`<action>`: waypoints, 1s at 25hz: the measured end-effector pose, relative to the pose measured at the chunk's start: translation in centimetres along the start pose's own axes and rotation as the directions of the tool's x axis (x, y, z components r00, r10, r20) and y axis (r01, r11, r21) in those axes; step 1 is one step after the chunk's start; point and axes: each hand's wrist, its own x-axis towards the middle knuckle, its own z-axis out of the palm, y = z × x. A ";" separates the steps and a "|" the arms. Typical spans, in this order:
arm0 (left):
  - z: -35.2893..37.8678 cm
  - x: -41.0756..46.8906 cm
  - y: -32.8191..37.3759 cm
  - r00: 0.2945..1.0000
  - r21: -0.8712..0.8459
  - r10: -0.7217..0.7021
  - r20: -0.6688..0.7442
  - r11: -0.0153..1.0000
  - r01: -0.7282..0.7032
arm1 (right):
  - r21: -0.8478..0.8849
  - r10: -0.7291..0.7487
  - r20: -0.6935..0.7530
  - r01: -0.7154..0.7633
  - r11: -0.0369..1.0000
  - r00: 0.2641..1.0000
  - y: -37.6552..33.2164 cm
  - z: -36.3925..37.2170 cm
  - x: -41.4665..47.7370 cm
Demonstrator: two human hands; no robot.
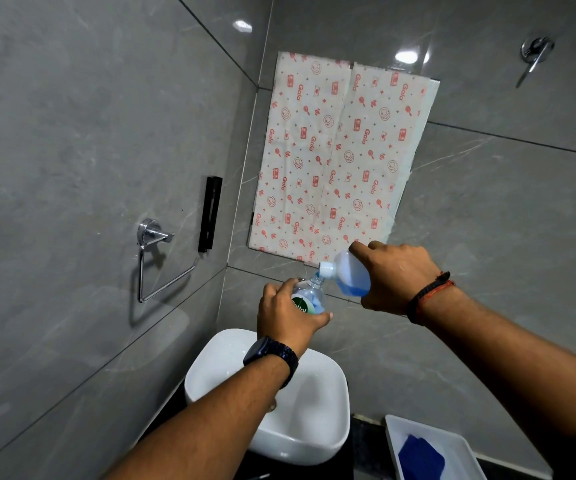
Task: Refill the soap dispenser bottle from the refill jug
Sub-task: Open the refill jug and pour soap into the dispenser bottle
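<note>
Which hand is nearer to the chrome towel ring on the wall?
The left hand, holding the soap dispenser bottle, is nearer to the towel ring. The right hand, tilting the refill jug, is further right.

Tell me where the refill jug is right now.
Head view, centre-right: the refill jug is tipped in the right hand, spout at the dispenser bottle mouth, above the white basin.

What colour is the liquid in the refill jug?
Blue, pooled at the low side of the tilted refill jug; head view shows it.
</note>
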 end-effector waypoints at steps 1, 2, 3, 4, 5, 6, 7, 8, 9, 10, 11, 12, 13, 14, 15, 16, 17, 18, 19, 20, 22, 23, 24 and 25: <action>0.0 0.0 0.0 1.000 -0.001 -0.001 0.000 1.000 0.001 | -0.001 0.000 -0.001 0.000 1.000 1.000 0.0 0.0 0.0; 0.0 0.0 0.0 1.000 -0.002 -0.002 0.000 1.000 0.002 | -0.002 0.000 0.000 0.000 1.000 1.000 0.0 0.0 0.0; 0.0 0.0 0.1 1.000 -0.004 -0.002 -0.001 1.000 0.002 | -0.002 0.001 0.001 -0.001 1.000 1.000 0.0 0.1 0.0; 0.0 0.0 0.1 1.000 -0.005 -0.001 -0.002 1.000 0.001 | -0.001 0.002 0.002 -0.002 1.000 1.000 0.0 0.1 0.0; 0.0 0.0 0.1 1.000 -0.006 0.001 -0.002 1.000 -0.001 | 0.003 0.004 0.002 -0.004 1.000 1.000 0.0 0.1 0.0; -0.1 0.0 0.2 1.000 -0.004 0.003 -0.001 1.000 -0.003 | 0.005 0.005 0.000 -0.005 1.000 1.000 0.0 0.1 0.1; -0.1 0.0 0.2 1.000 -0.003 0.004 0.000 1.000 -0.004 | 0.007 0.005 -0.001 -0.005 1.000 1.000 0.1 0.1 0.1; -0.1 0.0 0.2 1.000 -0.003 0.004 0.002 1.000 -0.004 | 0.009 0.004 -0.001 -0.004 1.000 1.000 0.1 0.1 0.1; -0.1 0.0 0.2 1.000 -0.002 0.004 0.001 1.000 -0.004 | 0.012 0.004 0.000 -0.004 1.000 1.000 0.1 0.1 0.1; -0.1 0.0 0.2 1.000 -0.002 0.005 0.000 1.000 -0.005 | 0.014 0.003 0.002 -0.003 1.000 1.000 0.0 0.1 0.1; -0.1 -0.1 0.1 1.000 -0.002 0.006 -0.002 1.000 -0.006 | 0.013 0.002 0.002 -0.003 1.000 1.000 0.0 0.1 0.1; -0.1 -0.1 0.1 1.000 -0.003 0.008 -0.004 1.000 -0.008 | 0.009 0.002 0.001 -0.002 1.000 1.000 0.0 0.1 0.1; -0.1 -0.1 0.1 1.000 -0.004 0.009 -0.005 1.000 -0.009 | 0.005 0.001 -0.001 -0.001 1.000 1.000 0.0 0.1 0.1; -0.1 -0.1 0.1 1.000 -0.004 0.010 -0.006 1.000 -0.010 | 0.003 0.002 -0.002 -0.002 1.000 1.000 0.0 0.1 0.1; -0.1 -0.1 0.2 1.000 -0.004 0.010 -0.006 1.000 -0.010 | 0.000 0.003 -0.003 -0.003 1.000 1.000 0.0 0.1 0.1; -0.1 -0.1 0.2 1.000 -0.006 0.009 -0.006 1.000 -0.009 | -0.002 0.003 -0.001 -0.003 1.000 1.000 0.0 0.0 0.1; -0.1 -0.1 0.2 1.000 -0.006 0.008 -0.007 1.000 -0.008 | -0.002 0.003 0.001 -0.003 1.000 1.000 0.0 0.0 0.1; -0.2 -0.1 0.1 1.000 -0.007 0.007 -0.008 1.000 -0.007 | -0.001 0.002 0.002 -0.002 1.000 1.000 -0.1 0.0 0.1; -0.2 -0.1 0.1 1.000 -0.007 0.006 -0.007 1.000 -0.006 | -0.001 0.002 0.003 -0.002 1.000 1.000 -0.1 0.0 0.1; -0.2 -0.1 0.1 1.000 -0.006 0.006 -0.006 1.000 -0.006 | -0.003 0.001 0.005 -0.001 1.000 1.000 -0.1 0.0 0.0; -0.2 -0.1 0.1 1.000 -0.005 0.007 -0.005 1.000 -0.007 | -0.003 0.003 0.007 -0.003 1.000 1.000 -0.1 0.0 0.0; -0.2 -0.2 0.1 1.000 -0.006 0.008 -0.006 1.000 -0.008 | -0.004 0.003 0.007 -0.003 1.000 1.000 -0.1 -0.1 0.0; -0.2 -0.2 0.2 1.000 -0.006 0.008 -0.007 1.000 -0.008 | -0.005 0.002 0.005 -0.002 1.000 1.000 -0.1 -0.1 0.0; -0.2 -0.2 0.2 1.000 -0.006 0.007 -0.007 1.000 -0.007 | -0.005 0.000 0.002 0.000 1.000 1.000 -0.1 -0.1 0.0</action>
